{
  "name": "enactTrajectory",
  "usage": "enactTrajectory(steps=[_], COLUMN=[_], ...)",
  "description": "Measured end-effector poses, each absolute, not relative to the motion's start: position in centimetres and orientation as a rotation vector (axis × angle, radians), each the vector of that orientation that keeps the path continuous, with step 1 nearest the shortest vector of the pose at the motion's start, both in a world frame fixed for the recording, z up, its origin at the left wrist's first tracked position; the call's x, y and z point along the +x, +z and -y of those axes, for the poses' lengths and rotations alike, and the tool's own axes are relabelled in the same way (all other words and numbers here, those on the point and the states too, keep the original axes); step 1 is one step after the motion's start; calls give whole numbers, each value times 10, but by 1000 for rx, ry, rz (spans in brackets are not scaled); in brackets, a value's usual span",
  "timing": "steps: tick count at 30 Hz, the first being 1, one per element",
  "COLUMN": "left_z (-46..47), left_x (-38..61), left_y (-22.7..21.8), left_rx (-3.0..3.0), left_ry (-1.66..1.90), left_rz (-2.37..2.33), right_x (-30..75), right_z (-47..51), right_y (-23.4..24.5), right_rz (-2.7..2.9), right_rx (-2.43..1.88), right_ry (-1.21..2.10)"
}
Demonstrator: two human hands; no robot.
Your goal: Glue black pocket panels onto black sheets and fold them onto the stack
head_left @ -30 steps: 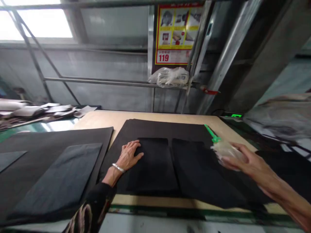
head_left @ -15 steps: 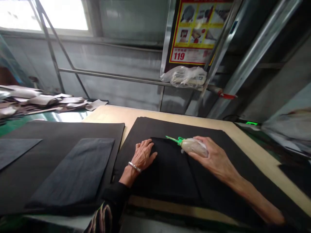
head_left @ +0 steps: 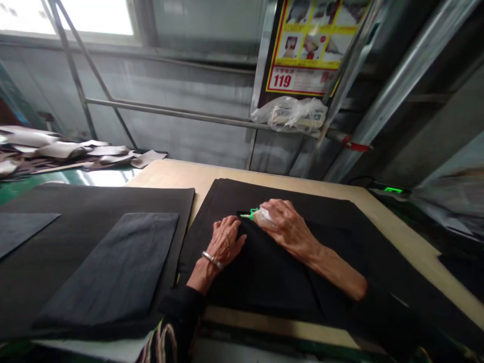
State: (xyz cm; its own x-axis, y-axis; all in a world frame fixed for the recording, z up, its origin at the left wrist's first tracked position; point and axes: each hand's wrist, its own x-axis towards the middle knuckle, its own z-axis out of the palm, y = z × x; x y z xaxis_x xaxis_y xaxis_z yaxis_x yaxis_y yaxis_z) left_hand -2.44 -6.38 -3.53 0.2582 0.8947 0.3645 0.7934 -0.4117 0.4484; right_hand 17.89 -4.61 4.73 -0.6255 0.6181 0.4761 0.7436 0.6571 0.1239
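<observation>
My left hand lies flat, fingers spread, on the top left corner of a black fabric piece. That piece rests on a larger black sheet spread over a wooden board. My right hand is wrapped around a clear squeeze bottle with a green nozzle. The nozzle tip touches the fabric piece's top edge, just right of my left fingertips. A silver bangle sits on my left wrist.
To the left lies another black sheet with a dark fabric panel on it. Grey cut scraps pile up at the far left. A plastic-wrapped bundle rests on a metal rail below a yellow poster.
My right hand carried the bottle from the right side leftwards across the sheet to the fabric piece's top left corner. My left hand stayed flat in place.
</observation>
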Motion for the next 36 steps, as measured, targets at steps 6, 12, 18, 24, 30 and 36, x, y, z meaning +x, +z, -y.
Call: enactTrajectory(steps=[6,12,18,24,30,36], left_z=[62,61,59,60,61,62], left_x=[-25,-26,-26,-26,-25,-26], left_y=[-36,-38,-40,-38,-32,-33], left_rx=[2347,2341,2358,2351,2329,2335], left_ry=[890,867,890,850,788,798], left_rz=[-1581,-1603,-1586,-1599,-1634,-1623], right_x=[164,178,210,159,171,211], right_z=[48,48,53,55,54,65], right_y=[52,62,66,60,68,69], right_rz=[2577,2641,2603,2580,2626,2553], right_rx=[-998,-1063,-1206,-1263,-1304,-1378], right_ry=[-509,-546,-525,-467,-479,-547])
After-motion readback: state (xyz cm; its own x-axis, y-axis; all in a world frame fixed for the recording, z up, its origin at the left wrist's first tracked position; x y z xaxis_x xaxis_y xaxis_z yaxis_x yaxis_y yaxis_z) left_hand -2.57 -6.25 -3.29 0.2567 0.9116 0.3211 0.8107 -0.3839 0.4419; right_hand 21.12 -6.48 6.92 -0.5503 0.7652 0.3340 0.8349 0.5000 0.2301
